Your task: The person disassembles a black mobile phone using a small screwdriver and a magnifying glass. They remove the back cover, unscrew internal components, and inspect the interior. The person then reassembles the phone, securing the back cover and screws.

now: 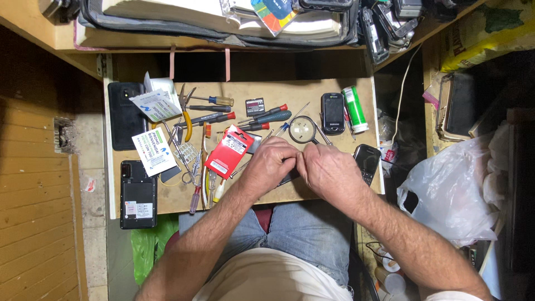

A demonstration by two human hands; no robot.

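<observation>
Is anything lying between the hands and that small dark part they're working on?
Nothing visible does. The left hand and right hand already meet over the small dark part, fingertips on it. The red package lies just left of them, the magnifying glass just beyond, both clear.

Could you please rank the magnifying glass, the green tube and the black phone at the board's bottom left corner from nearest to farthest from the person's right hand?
From the right hand:
1. Magnifying glass, just above it.
2. Green tube, upper right.
3. Black phone, far left.
</observation>
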